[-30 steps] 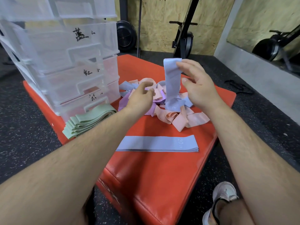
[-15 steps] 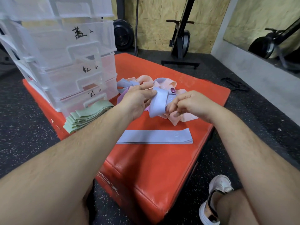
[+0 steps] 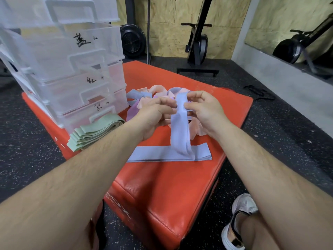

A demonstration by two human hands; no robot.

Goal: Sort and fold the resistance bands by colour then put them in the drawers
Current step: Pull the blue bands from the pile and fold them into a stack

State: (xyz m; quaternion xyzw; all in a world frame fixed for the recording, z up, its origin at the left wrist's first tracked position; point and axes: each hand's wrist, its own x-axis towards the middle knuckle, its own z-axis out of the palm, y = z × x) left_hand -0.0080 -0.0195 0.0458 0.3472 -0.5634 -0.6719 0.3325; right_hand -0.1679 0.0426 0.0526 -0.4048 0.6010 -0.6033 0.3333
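A blue resistance band (image 3: 180, 130) hangs as a loop from both my hands above the red padded box (image 3: 162, 186). My left hand (image 3: 155, 116) pinches its top from the left, my right hand (image 3: 203, 110) pinches it from the right. Its lower end touches a flat folded blue band (image 3: 153, 154) lying on the box. Behind my hands lies a tangled pile of pink, blue and purple bands (image 3: 149, 94). A stack of folded green bands (image 3: 93, 132) sits in front of the clear plastic drawer unit (image 3: 75, 69) with handwritten labels.
The box's front and right edges drop to dark rubber flooring. My shoe (image 3: 237, 224) is at the lower right. An exercise machine's black frame (image 3: 198, 51) and a fan (image 3: 132, 40) stand by the plywood wall behind.
My right hand first held the blue band up high, then brought it down to my left hand. Now both hands pinch its top and the loop hangs down onto the folded band.
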